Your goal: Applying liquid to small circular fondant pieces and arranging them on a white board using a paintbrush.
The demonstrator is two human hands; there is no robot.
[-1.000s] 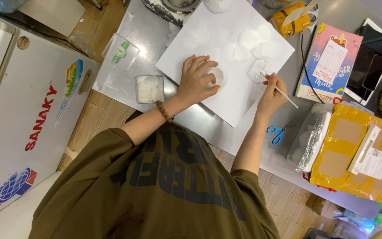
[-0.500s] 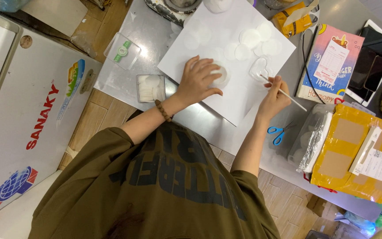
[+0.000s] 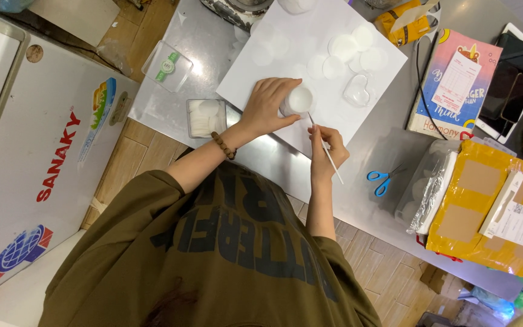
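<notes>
My left hand (image 3: 267, 108) grips a small white cup (image 3: 301, 99) that rests on a large white sheet (image 3: 286, 36). A bead bracelet circles that wrist. My right hand (image 3: 327, 148) pinches a thin white stick (image 3: 328, 150), whose tip reaches toward the cup's rim. Several white round discs (image 3: 343, 47) and a clear heart-shaped mould (image 3: 356, 91) lie on the sheet beyond the cup.
A clear box of white pads (image 3: 204, 117) and a lidded clear box (image 3: 166, 65) sit left of the sheet. Blue-handled scissors (image 3: 382, 179), a foil-lined bag (image 3: 428, 184), a yellow parcel (image 3: 485, 209), a pink book (image 3: 455, 82) and a tablet (image 3: 513, 91) lie right. A white chest freezer (image 3: 37, 163) stands left.
My right hand has moved left from the heart-shaped mould toward the cup, bringing the stick along. My left hand has closed around the cup.
</notes>
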